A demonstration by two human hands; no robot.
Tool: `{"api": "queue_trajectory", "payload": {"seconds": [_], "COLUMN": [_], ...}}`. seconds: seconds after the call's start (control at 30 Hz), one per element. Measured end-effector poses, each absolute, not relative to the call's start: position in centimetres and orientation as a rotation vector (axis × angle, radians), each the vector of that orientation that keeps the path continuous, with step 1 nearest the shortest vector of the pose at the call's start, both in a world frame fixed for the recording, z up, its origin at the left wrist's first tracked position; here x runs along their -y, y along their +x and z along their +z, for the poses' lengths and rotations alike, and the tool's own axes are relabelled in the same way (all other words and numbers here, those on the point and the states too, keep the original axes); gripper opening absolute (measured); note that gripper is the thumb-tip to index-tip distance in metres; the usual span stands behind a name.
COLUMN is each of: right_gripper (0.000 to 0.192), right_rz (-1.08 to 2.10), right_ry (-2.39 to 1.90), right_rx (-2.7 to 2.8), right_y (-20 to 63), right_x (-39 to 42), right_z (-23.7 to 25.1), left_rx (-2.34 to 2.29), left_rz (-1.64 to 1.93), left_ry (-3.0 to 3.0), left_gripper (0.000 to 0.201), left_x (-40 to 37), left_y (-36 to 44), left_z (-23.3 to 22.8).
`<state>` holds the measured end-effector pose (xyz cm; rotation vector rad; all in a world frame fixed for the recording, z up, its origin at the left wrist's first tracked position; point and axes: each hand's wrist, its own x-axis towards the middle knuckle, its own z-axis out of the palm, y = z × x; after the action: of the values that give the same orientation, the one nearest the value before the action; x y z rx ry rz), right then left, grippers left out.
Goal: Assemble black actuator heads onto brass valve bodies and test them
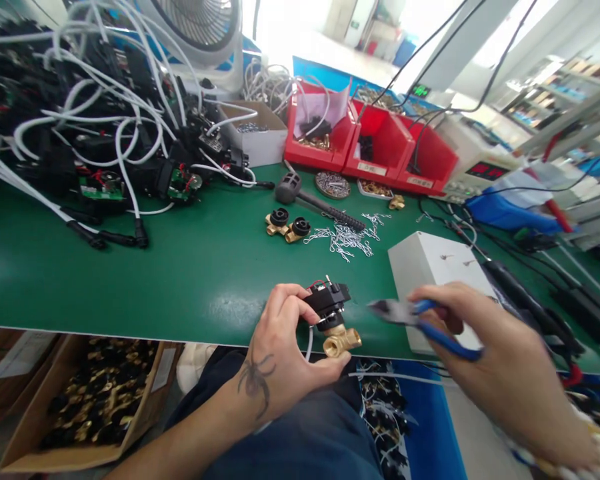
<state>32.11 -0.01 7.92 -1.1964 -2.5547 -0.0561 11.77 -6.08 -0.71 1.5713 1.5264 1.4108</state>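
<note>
Holding a brass valve with a black top in the left hand, fingers curled round the black part, brass body hanging below, just over the near edge of the green table. Gripping blue-handled pliers in the right hand, fingers closed round the handles, nose pointing toward 9 o'clock and stopping just short of the valve's black top; jaws too blurred to tell whether parted.

Judging progress: valve body and black top already joined, red wires and a white cable showing at the top, so assembly of this piece looks well along. Seemingly left: whatever the pliers are for, not yet touching.

Lying at 12 o'clock from the valve: two brass fittings with black caps, apparently waiting, and a scatter of small wire clips just beside them. Farther toward 12: red bins of small parts. At 10 o'clock, well apart: a tangle of white cables and black units. Below the table edge at 8 o'clock: a cardboard box heaped with similar brass-and-black pieces, finished or not cannot be told. Just beside the right hand: a white box.
</note>
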Motion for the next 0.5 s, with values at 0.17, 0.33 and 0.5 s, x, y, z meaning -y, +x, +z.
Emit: {"api": "queue_trajectory", "payload": {"seconds": [0.17, 0.33, 0.5], "right_gripper": [0.014, 0.021, 0.021], "right_rz": [-0.118, -0.098, -0.164], "right_ry": [-1.201, -1.117, -1.164], "right_rx": [2.404, 2.732, 2.413], "right_y": [32.07, 32.23, 32.15], "right_x": [0.34, 0.07, 0.40], "right_z": [7.64, 7.63, 7.96], "left_rx": [-1.518, -1.538, -1.542], "left_rz": [1.420, 1.416, 1.412], "left_ry": [1.579, 1.608, 1.617], "left_gripper": [0.039, 0.040, 0.041], "left_x": [5.99, 6.04, 6.10], "left_y": [11.79, 11.81, 11.90], "left_z": [-0.74, -0.74, -0.76]}}
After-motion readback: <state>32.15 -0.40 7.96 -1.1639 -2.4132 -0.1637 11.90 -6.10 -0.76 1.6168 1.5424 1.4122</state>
